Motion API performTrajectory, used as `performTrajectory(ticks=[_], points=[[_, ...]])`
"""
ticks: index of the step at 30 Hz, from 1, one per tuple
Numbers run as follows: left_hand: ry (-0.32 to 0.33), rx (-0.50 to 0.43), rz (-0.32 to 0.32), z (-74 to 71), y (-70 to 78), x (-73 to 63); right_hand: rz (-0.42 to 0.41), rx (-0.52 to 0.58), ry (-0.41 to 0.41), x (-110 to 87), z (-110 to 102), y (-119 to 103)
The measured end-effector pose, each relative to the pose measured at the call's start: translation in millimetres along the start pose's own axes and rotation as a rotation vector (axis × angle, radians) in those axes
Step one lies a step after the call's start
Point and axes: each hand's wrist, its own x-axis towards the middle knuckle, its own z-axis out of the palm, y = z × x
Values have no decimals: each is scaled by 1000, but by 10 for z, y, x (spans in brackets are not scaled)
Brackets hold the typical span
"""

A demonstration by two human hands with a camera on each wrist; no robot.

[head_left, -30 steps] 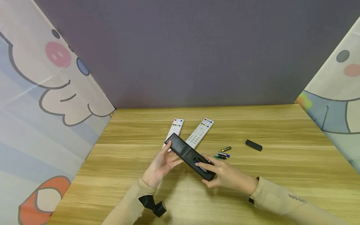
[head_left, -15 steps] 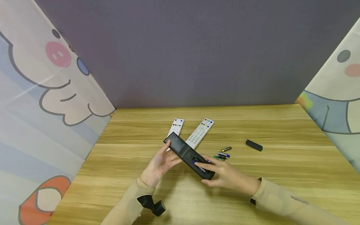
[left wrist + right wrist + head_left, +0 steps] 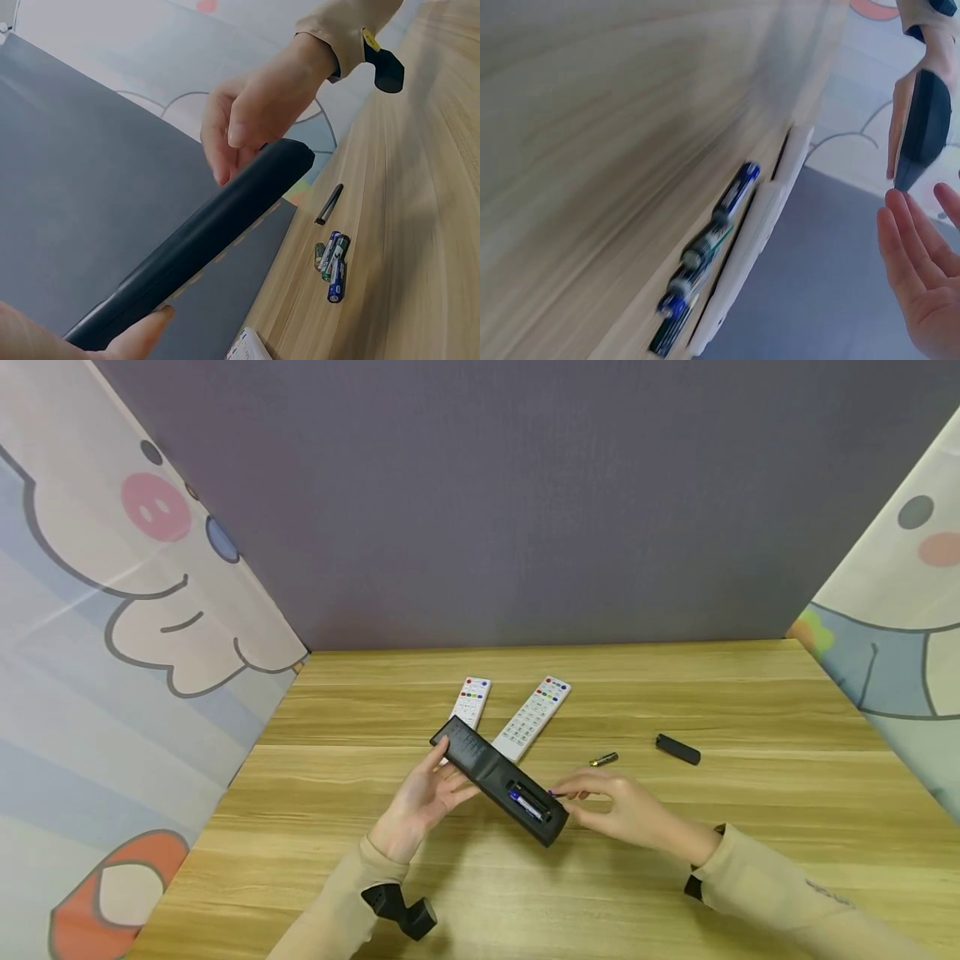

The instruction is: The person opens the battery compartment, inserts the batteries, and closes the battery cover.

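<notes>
A black remote control (image 3: 487, 768) is tilted back side up over the table, its battery compartment uncovered. Inside lies one blue-and-white battery (image 3: 528, 804), with a bare slot beside it. My left hand (image 3: 420, 802) grips the remote's upper end, thumb along the edge and fingers beneath. My right hand (image 3: 622, 806) is at the lower end, fingertips right by the compartment, and pinches a slim battery (image 3: 557, 793) with a blue tip. In the left wrist view the remote control (image 3: 202, 232) shows edge-on, the right hand (image 3: 262, 112) just beyond it.
Two white remote controls (image 3: 531, 718) lie behind the black one. A loose battery (image 3: 603, 759) and the black battery cover (image 3: 677, 749) lie to the right. Several batteries (image 3: 332, 264) are bunched on the table, hidden behind my right hand in the head view. A grey panel stands at the back.
My right hand has drawn back right from the remote, uncovering the compartment and its battery. The remote and left hand have shifted slightly left.
</notes>
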Motion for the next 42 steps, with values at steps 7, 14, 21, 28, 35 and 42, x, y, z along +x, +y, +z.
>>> performTrajectory(ticks=[7, 14, 21, 28, 35, 42], points=[[23, 3, 7, -39, 20, -4, 121, -96, -23, -51, -121, 133], [28, 16, 3, -74, 38, -8, 200, -156, -59, -87, -246, 283], [33, 3, 2, -93, 51, -23, 249, -223, -71, -136, -335, 443], [18, 11, 1, -110, 55, -18, 337, -266, -143, -165, -406, 543], [23, 18, 3, -115, 53, -14, 420, -241, -200, -181, -440, 660], [20, 14, -8, -123, 50, -13, 453, -205, -232, -162, -451, 754]])
